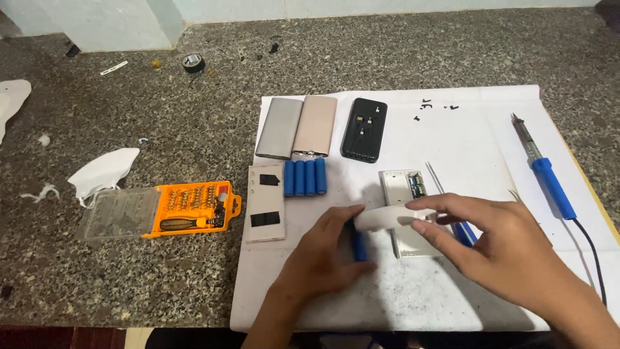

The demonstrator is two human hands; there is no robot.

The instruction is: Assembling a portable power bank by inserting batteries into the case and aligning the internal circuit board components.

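Near the surface's front edge, the left hand [326, 255] grips a blue cylindrical battery cell [359, 245]; the right hand [500, 242] pinches a white curved plastic shell [387, 218].

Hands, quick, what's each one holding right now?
Left hand: closed on a blue cell.
Right hand: pinching a white casing.

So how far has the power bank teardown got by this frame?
Done: four blue cells lie loose beside the opened casings, and the white tray sits open. In hand: left hand holds another blue cell, right hand a white piece. Left: soldering iron untouched.
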